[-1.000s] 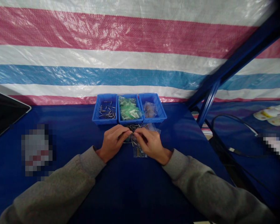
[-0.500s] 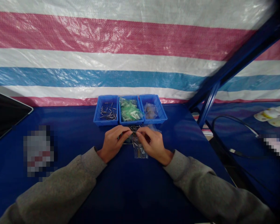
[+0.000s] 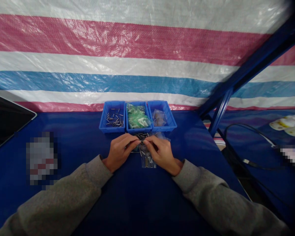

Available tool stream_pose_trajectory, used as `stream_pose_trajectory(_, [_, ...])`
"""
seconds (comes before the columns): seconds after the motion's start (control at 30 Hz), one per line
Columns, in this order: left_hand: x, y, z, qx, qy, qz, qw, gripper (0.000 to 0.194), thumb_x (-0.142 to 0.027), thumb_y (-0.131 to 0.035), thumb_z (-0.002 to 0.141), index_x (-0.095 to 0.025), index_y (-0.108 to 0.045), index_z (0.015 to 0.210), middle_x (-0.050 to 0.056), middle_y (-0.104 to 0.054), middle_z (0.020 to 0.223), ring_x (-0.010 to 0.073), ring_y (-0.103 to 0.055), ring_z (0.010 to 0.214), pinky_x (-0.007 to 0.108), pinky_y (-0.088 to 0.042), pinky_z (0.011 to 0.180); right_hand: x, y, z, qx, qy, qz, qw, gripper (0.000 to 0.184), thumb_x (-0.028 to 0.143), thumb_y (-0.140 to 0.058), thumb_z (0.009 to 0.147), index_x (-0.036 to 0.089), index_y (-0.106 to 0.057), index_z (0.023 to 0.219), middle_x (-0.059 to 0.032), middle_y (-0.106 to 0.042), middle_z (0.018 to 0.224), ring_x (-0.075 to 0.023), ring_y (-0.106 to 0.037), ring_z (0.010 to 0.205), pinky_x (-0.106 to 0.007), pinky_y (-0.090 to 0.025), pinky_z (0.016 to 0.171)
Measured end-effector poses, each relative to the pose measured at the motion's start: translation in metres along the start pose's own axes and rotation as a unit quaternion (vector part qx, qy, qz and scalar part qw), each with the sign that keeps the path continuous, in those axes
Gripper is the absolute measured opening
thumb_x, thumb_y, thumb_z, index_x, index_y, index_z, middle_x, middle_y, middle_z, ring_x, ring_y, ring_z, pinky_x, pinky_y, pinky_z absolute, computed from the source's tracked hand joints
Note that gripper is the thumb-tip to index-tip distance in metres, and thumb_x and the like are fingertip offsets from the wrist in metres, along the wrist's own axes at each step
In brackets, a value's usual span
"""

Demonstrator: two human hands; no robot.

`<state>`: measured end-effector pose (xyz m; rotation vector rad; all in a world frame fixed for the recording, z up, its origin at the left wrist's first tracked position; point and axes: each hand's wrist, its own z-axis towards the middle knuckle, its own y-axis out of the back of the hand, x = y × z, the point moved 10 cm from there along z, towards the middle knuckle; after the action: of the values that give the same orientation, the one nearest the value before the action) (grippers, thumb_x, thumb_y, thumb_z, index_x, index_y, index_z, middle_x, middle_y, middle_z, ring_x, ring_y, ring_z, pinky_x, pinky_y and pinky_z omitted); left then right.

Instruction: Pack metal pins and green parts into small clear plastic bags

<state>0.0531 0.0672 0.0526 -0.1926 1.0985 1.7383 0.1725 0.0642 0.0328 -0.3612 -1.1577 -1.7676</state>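
My left hand [image 3: 121, 151] and my right hand [image 3: 162, 152] meet over the table, thumbs and forefingers pinched. Between their fingertips runs a thin, light-coloured metal pin [image 3: 141, 141], its ends covered by the fingers; its exact kind is too small to tell. Just behind and below the fingertips lies a loose pile of dark metal pins [image 3: 142, 135]. Small clear plastic bags [image 3: 147, 160] lie under and beside my right hand, one with brass-coloured pieces in it.
Behind my hands stand three blue bins: the left bin [image 3: 101, 126] with loose metal pins, the middle bin [image 3: 137, 130] with green-tinted bags, the right bin [image 3: 170, 123] with clear bags. A blurred packet [image 3: 41, 160] lies left. A blue frame post [image 3: 220, 113] and black cable [image 3: 226, 137] are right.
Both hands stay pinched at nearly the same spot on the thin metal pin. The whole view has shifted very slightly; nothing else visibly differs.
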Motion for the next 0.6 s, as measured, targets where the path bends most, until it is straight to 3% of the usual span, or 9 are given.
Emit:
stream_pose_trajectory(0.43, [-0.0013, 0.0089, 0.0019, -0.028, 0.009, -0.022, 0.999, 0.012, -0.019, -0.052, 0.085, -0.016, -0.062, 0.092, 0.006, -0.066, 0.094, 0.0151, -0.061, 0.091, 0.029, -0.048, 0.084, -0.0016, -0.0004, 0.0009, -0.007, 0.0, -0.021, 1.0, 0.03, 0.031, -0.043, 0.091, 0.018, -0.058, 0.069, 0.0012, -0.054, 0.056, -0.0095, -0.049, 0.051, -0.022, -0.036, 0.054])
stream_pose_trajectory(0.6, [0.0034, 0.0029, -0.0008, -0.005, 0.027, -0.02, 0.999, 0.015, -0.022, -0.049, 0.087, -0.017, -0.062, 0.094, 0.004, -0.067, 0.093, 0.0121, -0.063, 0.082, 0.023, -0.049, 0.075, 0.0, 0.0009, 0.0012, -0.008, 0.002, -0.011, 1.0, 0.03, 0.031, -0.042, 0.091, 0.018, -0.06, 0.071, 0.0008, -0.056, 0.059, -0.0097, -0.052, 0.053, -0.022, -0.038, 0.055])
